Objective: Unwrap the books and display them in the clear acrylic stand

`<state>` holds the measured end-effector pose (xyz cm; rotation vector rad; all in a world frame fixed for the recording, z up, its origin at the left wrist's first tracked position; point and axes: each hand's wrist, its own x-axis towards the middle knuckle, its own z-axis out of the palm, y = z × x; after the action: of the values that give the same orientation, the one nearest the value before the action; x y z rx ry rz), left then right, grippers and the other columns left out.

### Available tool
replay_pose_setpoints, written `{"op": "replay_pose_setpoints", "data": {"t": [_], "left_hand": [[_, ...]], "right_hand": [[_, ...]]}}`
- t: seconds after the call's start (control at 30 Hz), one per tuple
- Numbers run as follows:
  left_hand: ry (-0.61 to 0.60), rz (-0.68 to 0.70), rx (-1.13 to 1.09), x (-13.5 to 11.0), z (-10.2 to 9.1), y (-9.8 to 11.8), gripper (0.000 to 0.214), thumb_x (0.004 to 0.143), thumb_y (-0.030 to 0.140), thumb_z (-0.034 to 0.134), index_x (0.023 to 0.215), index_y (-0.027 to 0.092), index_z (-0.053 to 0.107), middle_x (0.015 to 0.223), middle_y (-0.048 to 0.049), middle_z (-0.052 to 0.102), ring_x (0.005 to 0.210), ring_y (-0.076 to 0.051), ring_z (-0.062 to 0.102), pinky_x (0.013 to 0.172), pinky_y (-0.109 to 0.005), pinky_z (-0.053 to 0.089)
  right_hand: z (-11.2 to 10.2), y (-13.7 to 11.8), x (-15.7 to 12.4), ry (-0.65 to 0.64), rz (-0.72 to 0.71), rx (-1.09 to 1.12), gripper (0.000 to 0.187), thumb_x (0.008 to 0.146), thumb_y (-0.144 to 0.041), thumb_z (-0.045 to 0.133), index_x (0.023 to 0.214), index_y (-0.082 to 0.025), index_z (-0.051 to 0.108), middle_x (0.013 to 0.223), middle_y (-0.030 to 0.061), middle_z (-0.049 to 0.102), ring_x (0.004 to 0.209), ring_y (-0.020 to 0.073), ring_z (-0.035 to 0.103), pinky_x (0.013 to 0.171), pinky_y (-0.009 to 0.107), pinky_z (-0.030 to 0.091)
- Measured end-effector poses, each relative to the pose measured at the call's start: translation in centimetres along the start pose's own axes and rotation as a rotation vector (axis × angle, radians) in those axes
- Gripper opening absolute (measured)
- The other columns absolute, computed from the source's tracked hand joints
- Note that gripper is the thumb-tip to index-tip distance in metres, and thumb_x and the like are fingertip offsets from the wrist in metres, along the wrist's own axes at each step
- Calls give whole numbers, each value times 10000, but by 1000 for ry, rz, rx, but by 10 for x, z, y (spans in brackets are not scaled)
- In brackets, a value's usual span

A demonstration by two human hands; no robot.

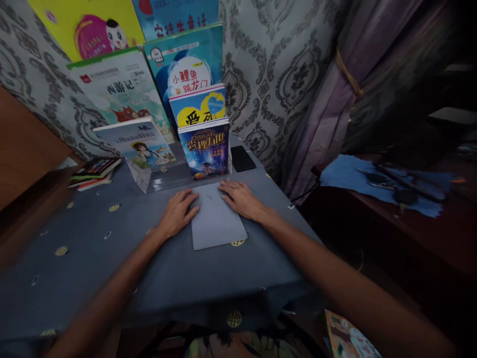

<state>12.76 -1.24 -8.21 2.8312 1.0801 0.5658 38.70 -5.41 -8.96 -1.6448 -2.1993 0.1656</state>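
Note:
A plain pale rectangle, a sheet of paper or a thin booklet (218,221), lies flat on the cloth-covered table (108,268). At its upper left edge rests my left hand (177,211), fingers a little spread and lying down. My right hand (243,200) lies at the upper right edge, its fingertips on the pale surface. Both hands are open. Just beyond the pale rectangle stands a dark blue book (207,149) with gold title lettering, at the front of a clear stand (139,176).
Behind are more upright books, including a white one (136,141) and a teal one (186,64). A black phone (243,158) lies right of the stand. Stacked books (95,171) sit at the left. Glasses (410,184) lie on a blue cloth (343,174) at the right.

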Motion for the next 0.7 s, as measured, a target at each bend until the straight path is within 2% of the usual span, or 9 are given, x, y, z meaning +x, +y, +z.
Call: {"op": "replay_pose_setpoints", "data": {"t": [0.13,0.37,0.47,0.57,0.7], "left_hand": [[-26,-24,47,5,17,-7,445,1024,424,430,1372,197,590,1467,-129,552,1349,-289,509,1125,-495,419],[-47,-22,57,2,16,-5,469,1036,443,396,1401,205,572,1497,-122,538,1395,-273,484,1156,-481,396],[-44,-13,57,3,16,-5,468,1045,427,375,1402,196,571,1494,-129,541,1401,-272,482,1151,-477,406],[-77,29,40,2,10,-11,460,1051,379,354,1410,183,564,1503,-134,533,1411,-265,479,1159,-478,404],[-219,132,9,-6,-11,-20,443,1034,297,379,1429,199,553,1534,-126,507,1423,-255,471,1173,-469,395]], "right_hand": [[-2,-6,-4,23,-13,-22,379,990,-217,483,1330,-138,629,1481,156,570,1443,305,449,1186,551,328],[7,-35,-11,-13,-220,61,416,994,-305,517,1372,-154,604,1483,159,566,1448,285,445,1214,533,305],[14,-42,-12,-48,-251,90,438,1008,-321,482,1409,-171,572,1509,149,541,1463,272,425,1218,534,303],[17,-43,-12,-69,-232,93,447,1011,-323,470,1423,-176,561,1525,146,524,1475,270,406,1229,536,281],[17,-41,-11,-71,-213,128,457,1003,-330,479,1428,-183,560,1535,149,511,1474,281,407,1230,546,268]]}}
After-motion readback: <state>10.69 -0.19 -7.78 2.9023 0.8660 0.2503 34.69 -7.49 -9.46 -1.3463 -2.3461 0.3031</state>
